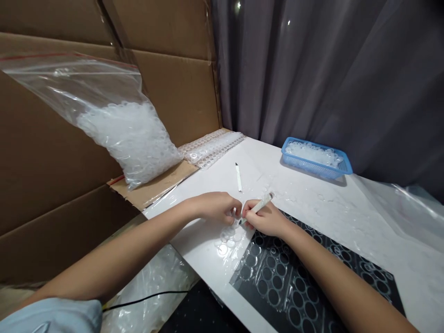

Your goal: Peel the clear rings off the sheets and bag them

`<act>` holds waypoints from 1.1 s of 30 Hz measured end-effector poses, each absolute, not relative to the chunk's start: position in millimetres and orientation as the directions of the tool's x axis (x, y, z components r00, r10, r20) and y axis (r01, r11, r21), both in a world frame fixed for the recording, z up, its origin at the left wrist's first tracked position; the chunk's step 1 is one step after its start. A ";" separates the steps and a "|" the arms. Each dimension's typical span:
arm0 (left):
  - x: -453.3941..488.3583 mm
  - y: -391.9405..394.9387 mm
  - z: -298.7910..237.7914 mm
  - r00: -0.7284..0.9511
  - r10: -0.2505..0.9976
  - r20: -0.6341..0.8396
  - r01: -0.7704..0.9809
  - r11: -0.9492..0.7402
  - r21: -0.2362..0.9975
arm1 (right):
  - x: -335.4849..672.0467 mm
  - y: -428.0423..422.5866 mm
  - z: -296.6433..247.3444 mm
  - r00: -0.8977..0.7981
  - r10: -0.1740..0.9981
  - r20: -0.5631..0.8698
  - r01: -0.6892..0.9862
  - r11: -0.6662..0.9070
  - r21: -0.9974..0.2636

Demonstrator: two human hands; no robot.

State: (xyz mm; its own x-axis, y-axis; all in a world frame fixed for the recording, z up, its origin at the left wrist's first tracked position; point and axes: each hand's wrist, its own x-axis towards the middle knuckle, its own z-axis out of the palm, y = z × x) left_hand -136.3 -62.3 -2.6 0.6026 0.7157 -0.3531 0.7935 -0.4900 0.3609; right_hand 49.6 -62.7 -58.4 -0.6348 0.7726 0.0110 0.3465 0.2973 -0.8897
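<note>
Black with pale circles on mat. Under mat: white on bench. Beyond mat: blue on basket, dark grey on curtain. Left of mat: off-white with dark tips on pens, brown on cardboard, red stripe along clear bag.

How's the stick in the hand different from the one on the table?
The held stick is in the right hand; the lying stick rests on the table. The held stick slants, dark tip down near the left hand; the lying stick is flat, dark tip at its far end. Both are slim and pale.
</note>
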 end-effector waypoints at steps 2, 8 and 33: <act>-135.8 -62.0 -3.9 0.616 0.695 -0.371 0.782 -0.480 0.398 | 49.9 -63.9 -55.8 -0.640 0.768 0.030 0.360 0.334 -0.871; -138.9 -59.1 -18.0 0.714 0.620 -0.325 0.685 -0.522 0.508 | 50.5 -66.2 -50.3 -0.642 0.766 0.036 0.426 0.396 -0.813; -159.5 -95.7 -12.6 0.620 0.714 -0.325 0.766 -0.640 0.058 | 43.8 -79.1 -50.2 -0.698 0.715 -0.023 0.415 0.379 -0.827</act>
